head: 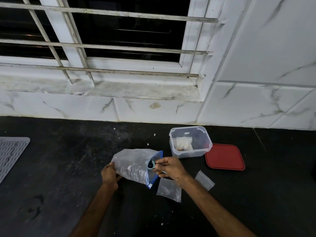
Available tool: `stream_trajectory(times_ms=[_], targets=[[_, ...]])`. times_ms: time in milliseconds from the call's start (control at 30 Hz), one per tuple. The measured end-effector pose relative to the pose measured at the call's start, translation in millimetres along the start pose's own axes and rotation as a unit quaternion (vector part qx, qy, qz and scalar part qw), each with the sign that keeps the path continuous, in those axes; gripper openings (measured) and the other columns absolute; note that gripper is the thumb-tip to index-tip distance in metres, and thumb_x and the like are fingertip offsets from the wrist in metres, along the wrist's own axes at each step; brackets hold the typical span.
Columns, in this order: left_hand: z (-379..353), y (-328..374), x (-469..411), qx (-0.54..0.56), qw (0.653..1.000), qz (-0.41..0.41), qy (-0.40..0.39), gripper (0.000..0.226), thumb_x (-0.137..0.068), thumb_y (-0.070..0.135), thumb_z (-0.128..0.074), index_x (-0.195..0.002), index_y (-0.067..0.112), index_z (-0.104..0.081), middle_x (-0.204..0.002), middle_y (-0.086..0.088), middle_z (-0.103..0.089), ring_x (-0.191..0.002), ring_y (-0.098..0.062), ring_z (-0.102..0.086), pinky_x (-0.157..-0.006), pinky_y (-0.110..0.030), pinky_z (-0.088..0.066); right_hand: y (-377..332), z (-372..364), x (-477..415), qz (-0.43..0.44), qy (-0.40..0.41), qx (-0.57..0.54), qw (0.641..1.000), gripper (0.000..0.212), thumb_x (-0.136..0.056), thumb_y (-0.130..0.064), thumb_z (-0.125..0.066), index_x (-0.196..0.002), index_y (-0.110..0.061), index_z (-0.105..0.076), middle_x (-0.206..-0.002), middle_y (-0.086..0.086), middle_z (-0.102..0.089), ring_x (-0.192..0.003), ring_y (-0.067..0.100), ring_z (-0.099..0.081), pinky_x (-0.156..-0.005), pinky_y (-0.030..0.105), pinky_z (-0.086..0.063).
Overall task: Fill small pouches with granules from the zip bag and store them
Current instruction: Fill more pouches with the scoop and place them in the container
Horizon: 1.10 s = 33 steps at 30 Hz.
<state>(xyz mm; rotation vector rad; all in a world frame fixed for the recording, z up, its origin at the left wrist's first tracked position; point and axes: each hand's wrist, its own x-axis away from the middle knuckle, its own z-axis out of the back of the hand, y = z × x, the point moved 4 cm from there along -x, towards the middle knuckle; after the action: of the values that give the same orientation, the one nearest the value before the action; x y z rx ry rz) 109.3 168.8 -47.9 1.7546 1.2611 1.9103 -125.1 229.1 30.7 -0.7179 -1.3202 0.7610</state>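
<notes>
Nearest on the dark counter [68, 168], an empty small pouch [168, 189] lies flat beside the right forearm, and a second pouch [204, 180] lies on the arm's other side. Just beyond, the zip bag [131, 164] lies on its side. The left hand [110, 174] grips its closed bottom end, fingers curled round it. The right hand [171, 167] pinches a small teal scoop [151, 164] at the bag's open mouth. Farther back, towards the wall, a clear box [203, 139] holds one filled pouch [183, 143]. A red lid [224, 157] lies flat beside the box. A grey ribbed mat [10, 154] is at the left edge.
</notes>
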Motion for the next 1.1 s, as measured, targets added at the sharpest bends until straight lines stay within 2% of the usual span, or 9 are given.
stream_trajectory(times_ms=[100,400,533,633,733,800,900,967,1100], targets=[[0,-2,-7,-0.009,1.0,0.0,0.016,0.034,-0.102,0.018,-0.041,-0.129,0.003,-0.055,-0.119,-0.019,-0.062,-0.103,-0.037,-0.06,-0.075,-0.045,-0.055,2,-1,1,0.002,-0.004,-0.002,1.0,0.024,-0.088,-0.01,-0.067,-0.112,-0.007,-0.065,-0.09,0.008,-0.075,-0.074,0.011,-0.071,-0.071,0.025,-0.059],[4,34,-17,-0.126,0.977,-0.103,0.139,0.031,-0.1,0.021,-0.049,-0.124,0.003,-0.055,-0.123,-0.018,-0.06,-0.113,-0.034,-0.057,-0.096,-0.044,-0.046,11,23,9,0.005,0.012,-0.01,1.0,0.019,-0.089,-0.01,-0.066,-0.108,-0.011,-0.067,-0.089,0.005,-0.076,-0.076,0.011,-0.071,-0.071,0.024,-0.059],[2,58,21,-0.185,0.929,-0.262,0.184,0.036,-0.096,0.021,-0.058,-0.127,0.005,-0.052,-0.129,-0.017,-0.055,-0.12,-0.03,-0.053,-0.101,-0.043,-0.046,22,37,15,0.003,0.022,-0.006,1.0,0.02,-0.089,-0.01,-0.065,-0.108,-0.013,-0.066,-0.091,0.004,-0.075,-0.081,0.012,-0.072,-0.071,0.023,-0.057],[-23,63,90,-0.182,0.884,-0.415,0.113,0.029,-0.096,0.022,-0.058,-0.122,0.013,-0.051,-0.118,-0.007,-0.057,-0.104,-0.016,-0.056,-0.086,-0.032,-0.049,31,47,21,0.002,0.031,-0.033,0.999,0.02,-0.088,-0.009,-0.066,-0.109,-0.011,-0.066,-0.09,0.006,-0.075,-0.078,0.012,-0.072,-0.068,0.023,-0.056],[-57,27,150,-0.267,0.859,-0.436,-0.041,0.009,-0.098,0.034,-0.053,-0.101,0.025,-0.052,-0.088,0.006,-0.061,-0.074,-0.007,-0.06,-0.065,-0.029,-0.05,40,62,27,0.006,0.042,-0.067,0.997,0.021,-0.089,-0.007,-0.065,-0.11,-0.005,-0.066,-0.091,0.012,-0.075,-0.073,0.012,-0.069,-0.066,0.022,-0.056],[-81,-16,167,-0.443,0.791,-0.398,-0.139,0.019,-0.097,0.046,-0.048,-0.091,0.029,-0.053,-0.076,0.008,-0.06,-0.067,-0.003,-0.059,-0.061,-0.022,-0.047,45,73,32,0.008,0.054,-0.081,0.995,0.023,-0.089,-0.005,-0.065,-0.111,-0.002,-0.065,-0.092,0.015,-0.074,-0.072,0.014,-0.067,-0.066,0.023,-0.058],[-99,-81,161,-0.658,0.651,-0.281,-0.254,0.039,-0.09,0.067,-0.046,-0.099,0.03,-0.054,-0.09,0.01,-0.064,-0.081,-0.004,-0.06,-0.075,-0.026,-0.052,49,90,40,0.006,0.073,-0.092,0.993,0.023,-0.089,-0.002,-0.064,-0.112,0.001,-0.063,-0.094,0.02,-0.072,-0.068,0.015,-0.065,-0.063,0.021,-0.056],[-107,-104,156,-0.721,0.583,-0.269,-0.26,0.058,-0.084,0.075,-0.045,-0.112,0.025,-0.053,-0.107,0.003,-0.065,-0.095,-0.013,-0.061,-0.08,-0.031,-0.049,51,100,45,0.01,0.08,-0.092,0.992,0.023,-0.089,-0.002,-0.064,-0.111,0.0,-0.063,-0.093,0.019,-0.072,-0.066,0.013,-0.065,-0.061,0.019,-0.056],[-130,-119,154,-0.769,0.509,-0.317,-0.223,0.077,-0.087,0.073,-0.041,-0.136,0.014,-0.043,-0.124,-0.008,-0.063,-0.108,-0.021,-0.061,-0.087,-0.034,-0.047,60,111,51,0.009,0.09,-0.098,0.991,0.022,-0.088,-0.003,-0.065,-0.11,0.0,-0.064,-0.091,0.018,-0.073,-0.065,0.012,-0.066,-0.062,0.021,-0.057]])
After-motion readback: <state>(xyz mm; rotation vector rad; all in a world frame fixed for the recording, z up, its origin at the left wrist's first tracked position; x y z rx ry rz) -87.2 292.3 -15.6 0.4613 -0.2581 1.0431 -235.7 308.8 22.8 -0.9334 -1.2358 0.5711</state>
